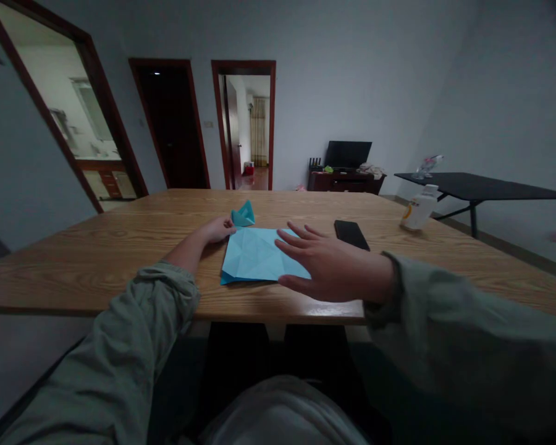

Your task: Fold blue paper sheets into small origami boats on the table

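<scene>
Creased blue sheet (254, 253) between two parted hands

The sheet lies on the wood-grain surface (139, 250), crossed by fold lines, with a darker blue strip showing along its near edge. The left hand (217, 229) is at its far left corner, fingers curled; whether they pinch the paper, I cannot tell. The right hand (327, 259) is spread flat above the sheet's right part, and contact there is unclear. The hands are well apart.

Just beyond the left fingertips stands a folded blue paper piece (243, 214) with a raised point. A black phone (351, 235) lies just past the right hand. Farther out to the right of that hand is a white bottle (419, 209); its label bears a yellow-orange mark, any lettering too blurred to read. Well beyond the right hand, a dark screen (348, 154) stands on a cabinet (347, 181).
</scene>
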A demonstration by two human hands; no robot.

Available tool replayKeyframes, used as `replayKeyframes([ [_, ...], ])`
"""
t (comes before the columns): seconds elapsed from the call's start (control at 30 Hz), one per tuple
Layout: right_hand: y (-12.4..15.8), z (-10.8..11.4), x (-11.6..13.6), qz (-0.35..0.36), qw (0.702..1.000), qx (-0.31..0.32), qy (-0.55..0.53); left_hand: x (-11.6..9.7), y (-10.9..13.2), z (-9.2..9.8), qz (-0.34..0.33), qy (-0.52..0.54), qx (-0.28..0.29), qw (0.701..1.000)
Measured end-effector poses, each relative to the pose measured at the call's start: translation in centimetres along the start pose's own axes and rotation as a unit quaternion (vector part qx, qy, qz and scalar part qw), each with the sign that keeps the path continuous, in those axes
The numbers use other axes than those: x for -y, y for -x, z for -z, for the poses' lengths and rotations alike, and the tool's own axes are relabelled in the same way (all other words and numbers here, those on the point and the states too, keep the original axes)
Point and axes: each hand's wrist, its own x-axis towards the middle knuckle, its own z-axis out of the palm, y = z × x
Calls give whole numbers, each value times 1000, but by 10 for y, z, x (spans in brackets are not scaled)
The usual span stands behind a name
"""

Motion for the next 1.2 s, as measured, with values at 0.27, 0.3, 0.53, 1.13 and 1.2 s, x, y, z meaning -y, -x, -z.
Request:
replayKeyframes([
  [0.27,-136,-63,-33,-68,997,12,-37,10,-7,2,11,23,1,1000],
  [0.3,-143,-75,-41,-106,992,31,-56,11,-8,2,15,20,0,1000],
  [0.53,-141,-117,-68,-185,981,41,-44,-13,11,5,87,86,34,992],
  [1.13,-135,-114,-69,-207,977,15,-42,-54,77,12,8,46,370,928],
  [1.2,-135,-114,-69,-207,977,14,-45,-51,83,15,12,53,376,925],
])
